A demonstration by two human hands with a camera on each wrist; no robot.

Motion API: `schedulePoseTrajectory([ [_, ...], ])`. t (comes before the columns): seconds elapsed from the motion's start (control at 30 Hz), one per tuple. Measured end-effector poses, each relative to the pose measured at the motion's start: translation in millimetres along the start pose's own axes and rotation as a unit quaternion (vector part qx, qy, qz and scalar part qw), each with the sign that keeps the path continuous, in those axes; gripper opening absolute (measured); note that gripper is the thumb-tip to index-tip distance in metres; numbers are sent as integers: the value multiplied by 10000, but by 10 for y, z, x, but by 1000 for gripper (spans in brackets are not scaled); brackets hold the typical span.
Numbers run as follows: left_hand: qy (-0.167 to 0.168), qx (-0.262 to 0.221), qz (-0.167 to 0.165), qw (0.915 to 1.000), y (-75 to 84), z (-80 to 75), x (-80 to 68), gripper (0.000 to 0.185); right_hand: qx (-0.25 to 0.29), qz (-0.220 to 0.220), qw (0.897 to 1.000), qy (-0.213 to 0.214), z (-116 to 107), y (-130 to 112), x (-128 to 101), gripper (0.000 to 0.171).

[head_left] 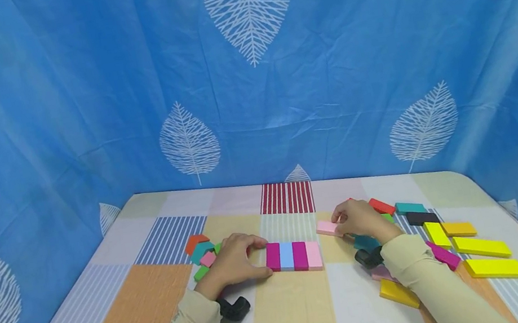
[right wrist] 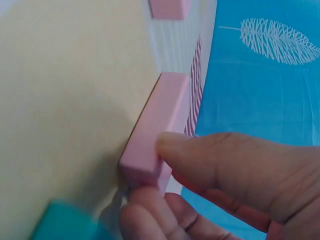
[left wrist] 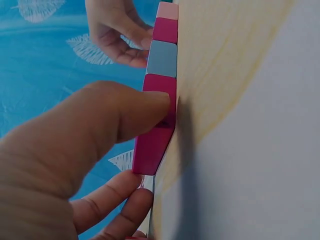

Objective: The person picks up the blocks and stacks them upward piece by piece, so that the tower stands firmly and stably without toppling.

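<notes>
A row of flat blocks lies side by side mid-table: a magenta block (head_left: 273, 257), a light blue block (head_left: 286, 256), another magenta block (head_left: 299, 256) and a pink block (head_left: 313, 256). My left hand (head_left: 236, 259) spans the leftmost magenta block, thumb at its near end and a fingertip at its far end. In the left wrist view the thumb (left wrist: 135, 110) covers part of it. Right of the row, my right hand (head_left: 358, 219) pinches a second pink block (head_left: 327, 228) between thumb and fingers. The right wrist view shows this block (right wrist: 155, 125) apart from the row.
Left of the row, small blocks in orange, teal (head_left: 201, 252), pink and green lie partly behind the left hand. Around the right forearm are more blocks, including black (head_left: 421, 217), teal, red and long yellow ones (head_left: 495, 267). A blue curtain (head_left: 324, 59) hangs behind the table.
</notes>
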State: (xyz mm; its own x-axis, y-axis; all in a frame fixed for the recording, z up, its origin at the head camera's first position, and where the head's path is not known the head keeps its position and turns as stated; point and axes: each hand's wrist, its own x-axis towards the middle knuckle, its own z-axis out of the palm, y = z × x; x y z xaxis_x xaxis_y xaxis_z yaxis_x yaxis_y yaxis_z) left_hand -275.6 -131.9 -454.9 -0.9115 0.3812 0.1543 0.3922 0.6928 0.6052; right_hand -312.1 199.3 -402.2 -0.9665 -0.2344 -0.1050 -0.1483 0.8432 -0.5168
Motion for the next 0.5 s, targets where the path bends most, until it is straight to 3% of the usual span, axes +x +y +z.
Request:
schedulePoseTrajectory([
  [0.23, -29, 37, -8, 10000, 3, 9, -3, 61, 772, 75, 9962, -403, 60, -110, 77, 21],
  [0.5, 2, -1, -78, 10000, -10, 8, -9, 61, 982, -135, 9914, -854, 120, -264, 215, 18],
])
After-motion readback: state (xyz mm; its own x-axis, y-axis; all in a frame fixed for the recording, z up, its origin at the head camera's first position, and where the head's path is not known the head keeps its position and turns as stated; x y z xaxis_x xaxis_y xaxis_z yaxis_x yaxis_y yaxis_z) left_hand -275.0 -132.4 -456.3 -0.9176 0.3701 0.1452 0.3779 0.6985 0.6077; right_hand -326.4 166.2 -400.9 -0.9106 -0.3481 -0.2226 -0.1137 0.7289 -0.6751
